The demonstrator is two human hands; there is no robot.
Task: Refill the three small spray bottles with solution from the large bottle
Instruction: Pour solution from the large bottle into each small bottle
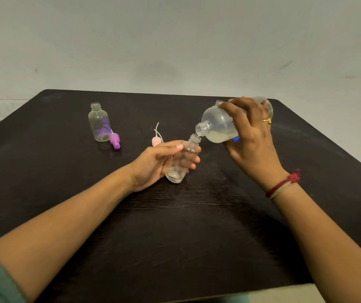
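Three small bottles: left fingers point(172, 147) grasp the clear bottle point(186, 158), the purple-printed bottle point(99, 122) stands far-left, and the third bottle point(219, 102) is mostly hidden behind right fingers point(238, 104) grasping one large bottle point(217, 125). Two spray heads: purple spray head point(115, 140), pink spray head point(156, 141).

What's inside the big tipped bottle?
Pale, cloudy liquid lies along the lower side of the large bottle. The right hand covers its back part, so the full amount cannot be seen.

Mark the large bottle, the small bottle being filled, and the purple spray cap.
large bottle point(216, 125), head view, on its clear shoulder near the neck.
small bottle being filled point(189, 150), head view, on its shoulder below the neck.
purple spray cap point(115, 141), head view, on its middle.
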